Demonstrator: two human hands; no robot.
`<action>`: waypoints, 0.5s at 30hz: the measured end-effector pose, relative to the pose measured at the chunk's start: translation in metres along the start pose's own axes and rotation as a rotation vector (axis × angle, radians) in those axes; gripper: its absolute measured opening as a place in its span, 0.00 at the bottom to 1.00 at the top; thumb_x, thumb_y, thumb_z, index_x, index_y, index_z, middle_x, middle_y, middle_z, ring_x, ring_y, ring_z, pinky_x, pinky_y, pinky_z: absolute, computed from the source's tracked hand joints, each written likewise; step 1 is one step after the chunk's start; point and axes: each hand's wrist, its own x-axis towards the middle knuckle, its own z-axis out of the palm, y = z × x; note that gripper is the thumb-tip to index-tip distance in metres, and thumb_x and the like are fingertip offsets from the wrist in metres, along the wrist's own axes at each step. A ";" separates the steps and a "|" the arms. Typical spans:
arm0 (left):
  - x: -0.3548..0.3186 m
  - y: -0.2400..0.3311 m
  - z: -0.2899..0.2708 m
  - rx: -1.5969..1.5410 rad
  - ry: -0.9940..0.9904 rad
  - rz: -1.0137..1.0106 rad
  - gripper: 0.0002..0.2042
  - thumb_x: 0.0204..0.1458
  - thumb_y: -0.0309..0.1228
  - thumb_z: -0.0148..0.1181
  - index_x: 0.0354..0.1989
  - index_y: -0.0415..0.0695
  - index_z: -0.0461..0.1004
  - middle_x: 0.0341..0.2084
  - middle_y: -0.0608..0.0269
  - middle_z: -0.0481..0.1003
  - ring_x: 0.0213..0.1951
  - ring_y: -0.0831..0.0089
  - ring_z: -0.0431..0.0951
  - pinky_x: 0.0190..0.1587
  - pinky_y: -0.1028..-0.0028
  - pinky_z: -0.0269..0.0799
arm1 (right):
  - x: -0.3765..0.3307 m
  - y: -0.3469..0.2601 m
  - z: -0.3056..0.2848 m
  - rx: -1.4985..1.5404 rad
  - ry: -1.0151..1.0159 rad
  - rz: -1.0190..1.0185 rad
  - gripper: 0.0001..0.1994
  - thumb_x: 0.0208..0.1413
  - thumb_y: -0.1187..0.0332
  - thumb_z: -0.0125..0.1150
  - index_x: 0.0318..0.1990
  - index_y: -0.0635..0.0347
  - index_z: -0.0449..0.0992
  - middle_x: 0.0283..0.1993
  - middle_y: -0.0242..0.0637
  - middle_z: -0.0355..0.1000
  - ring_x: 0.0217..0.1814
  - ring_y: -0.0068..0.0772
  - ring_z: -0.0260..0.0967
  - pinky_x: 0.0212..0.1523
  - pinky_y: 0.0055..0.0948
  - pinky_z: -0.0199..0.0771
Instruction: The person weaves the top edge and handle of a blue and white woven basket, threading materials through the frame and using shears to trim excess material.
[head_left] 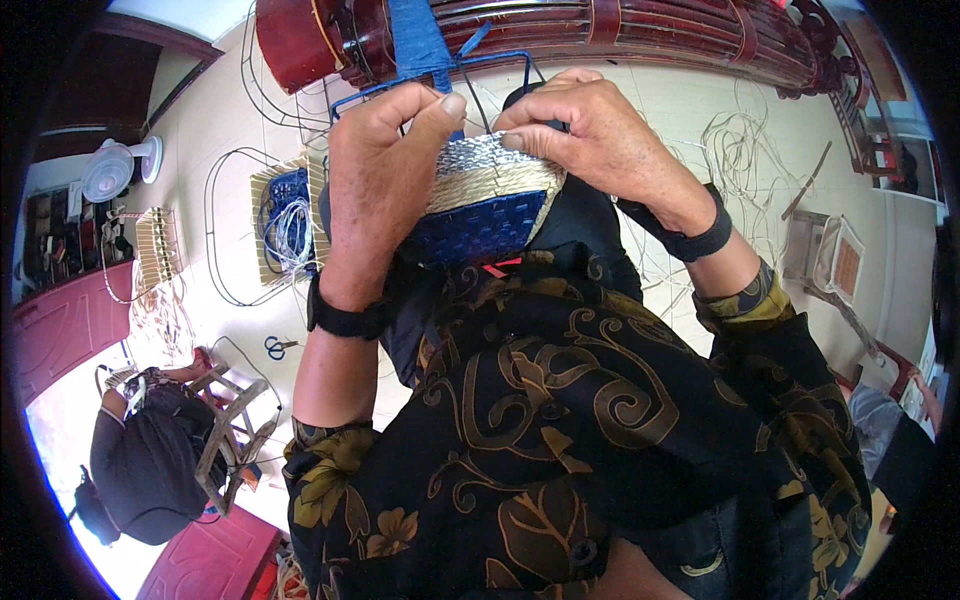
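Basketwork half done: the woven basket point(487, 195), at 12 o'clock above the lap, shows blue, tan and silver bands; bare blue wire frame point(440, 80) remains. Left hand point(385, 170) and right hand point(590, 135) pinch its rim.

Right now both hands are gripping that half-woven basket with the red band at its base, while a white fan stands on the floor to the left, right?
Nearly. The head view shows the left hand and right hand gripping the half-woven basket, but its base band is blue, not red. The white fan does stand on the floor to the left.
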 end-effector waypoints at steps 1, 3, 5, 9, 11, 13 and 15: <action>0.000 -0.002 -0.002 0.072 -0.009 0.023 0.09 0.48 0.30 0.55 0.22 0.36 0.72 0.15 0.62 0.70 0.21 0.77 0.65 0.29 0.77 0.62 | -0.001 0.001 0.000 0.001 0.001 0.003 0.08 0.49 0.61 0.58 0.31 0.54 0.78 0.27 0.30 0.74 0.29 0.25 0.67 0.44 0.28 0.60; -0.002 -0.001 -0.003 0.145 -0.015 0.039 0.08 0.47 0.30 0.55 0.22 0.37 0.72 0.15 0.60 0.70 0.21 0.74 0.66 0.31 0.76 0.62 | -0.001 0.001 0.001 0.131 0.019 -0.010 0.09 0.49 0.61 0.58 0.30 0.56 0.77 0.25 0.30 0.73 0.28 0.26 0.65 0.43 0.28 0.61; -0.002 0.002 -0.001 0.265 -0.145 0.294 0.07 0.45 0.30 0.56 0.22 0.39 0.73 0.17 0.58 0.71 0.23 0.65 0.69 0.39 0.70 0.60 | -0.001 -0.003 -0.002 0.159 -0.031 0.072 0.10 0.49 0.61 0.58 0.28 0.58 0.76 0.24 0.31 0.71 0.28 0.27 0.65 0.42 0.29 0.61; -0.004 -0.002 0.007 0.419 -0.179 0.289 0.05 0.44 0.30 0.55 0.21 0.42 0.73 0.18 0.60 0.72 0.25 0.63 0.71 0.45 0.64 0.55 | -0.003 -0.002 -0.002 0.072 -0.032 0.060 0.12 0.50 0.61 0.57 0.26 0.61 0.73 0.22 0.32 0.67 0.30 0.29 0.63 0.40 0.29 0.61; -0.005 0.002 0.008 0.480 -0.192 0.260 0.06 0.45 0.29 0.54 0.21 0.44 0.74 0.18 0.60 0.73 0.26 0.64 0.71 0.47 0.61 0.53 | -0.005 -0.003 -0.002 0.071 -0.041 0.071 0.12 0.50 0.61 0.56 0.26 0.61 0.73 0.22 0.32 0.67 0.30 0.29 0.63 0.39 0.30 0.61; -0.005 0.002 0.010 0.486 -0.189 0.264 0.06 0.45 0.30 0.54 0.20 0.44 0.73 0.18 0.60 0.72 0.26 0.63 0.71 0.47 0.61 0.53 | -0.006 -0.001 0.000 0.071 -0.051 0.084 0.12 0.50 0.61 0.56 0.26 0.61 0.73 0.22 0.32 0.67 0.31 0.30 0.62 0.39 0.30 0.61; -0.005 0.003 0.011 0.490 -0.187 0.277 0.06 0.45 0.30 0.54 0.20 0.44 0.73 0.18 0.61 0.72 0.26 0.63 0.71 0.47 0.61 0.52 | -0.005 0.002 0.001 0.146 0.014 0.008 0.11 0.48 0.63 0.56 0.26 0.62 0.74 0.20 0.41 0.68 0.23 0.39 0.65 0.27 0.33 0.63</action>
